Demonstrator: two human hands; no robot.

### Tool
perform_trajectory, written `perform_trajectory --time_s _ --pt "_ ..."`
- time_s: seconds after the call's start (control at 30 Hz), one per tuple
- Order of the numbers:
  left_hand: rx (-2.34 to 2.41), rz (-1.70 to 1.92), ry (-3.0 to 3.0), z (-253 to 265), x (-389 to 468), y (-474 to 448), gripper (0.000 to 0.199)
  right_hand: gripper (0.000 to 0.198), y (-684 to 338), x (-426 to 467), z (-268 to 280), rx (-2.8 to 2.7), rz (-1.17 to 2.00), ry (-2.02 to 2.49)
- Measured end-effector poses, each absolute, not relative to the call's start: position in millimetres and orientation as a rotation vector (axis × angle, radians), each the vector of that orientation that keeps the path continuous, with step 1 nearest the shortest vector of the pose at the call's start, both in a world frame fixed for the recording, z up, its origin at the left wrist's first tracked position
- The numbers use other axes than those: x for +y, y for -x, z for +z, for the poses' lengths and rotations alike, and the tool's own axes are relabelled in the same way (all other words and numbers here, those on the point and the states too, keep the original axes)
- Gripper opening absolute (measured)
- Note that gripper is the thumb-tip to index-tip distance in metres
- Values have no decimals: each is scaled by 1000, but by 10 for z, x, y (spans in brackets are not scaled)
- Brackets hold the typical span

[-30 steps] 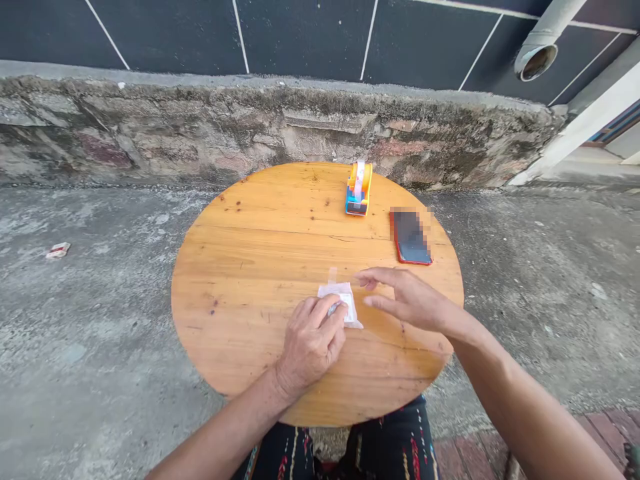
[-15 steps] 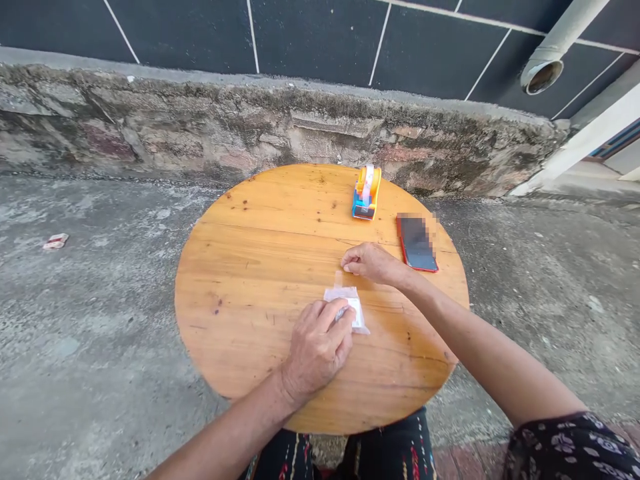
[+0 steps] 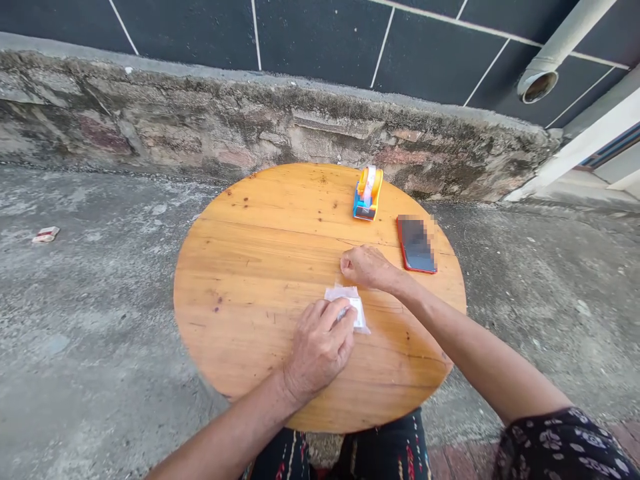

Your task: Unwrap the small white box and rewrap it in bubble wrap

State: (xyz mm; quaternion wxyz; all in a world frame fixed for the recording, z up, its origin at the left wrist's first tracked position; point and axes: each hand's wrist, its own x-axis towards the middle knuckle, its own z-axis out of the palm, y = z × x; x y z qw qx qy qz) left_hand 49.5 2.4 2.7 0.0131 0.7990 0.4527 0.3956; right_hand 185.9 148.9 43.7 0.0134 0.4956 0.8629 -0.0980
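A small white packet in a clear plastic wrapper [image 3: 359, 321] lies flat on the round wooden table [image 3: 250, 267]. My left hand [image 3: 320, 343] holds it down from the left, the fingers bent and their tips pressed on its middle. A short bit of clear tape [image 3: 338, 286] shows faintly at the packet's far edge. Just beyond that edge, my right hand [image 3: 367, 267] is closed with its fingers curled in. Whatever its fingertips pinch, if anything, is hidden behind the hand.
A yellow and blue tape dispenser [image 3: 367, 195] stands near the table's far edge. A phone with a red case [image 3: 417, 245] lies to the right, beside my right forearm. Behind the table runs a rough stone ledge [image 3: 225, 133] below a dark tiled wall.
My right hand has curled further and turned slightly over the packet's far edge. The tape strip that stuck out there shows less now. My left hand stays on the packet.
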Motion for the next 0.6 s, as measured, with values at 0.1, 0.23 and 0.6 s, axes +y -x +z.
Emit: perform_trajectory --time_s 0.1,0.23,0.6 --pt "1397 1231 -2481 26 25 -492 27 16 -1904 1485 426 2717 -358 -1538" --pt "1386 1246 -2475 25 21 -491 27 15 -1981 1512 417 2806 -568 -1576" --pt "1384 1255 -2471 18 18 -502 25 14 -2000 1502 434 2775 -579 -1507"
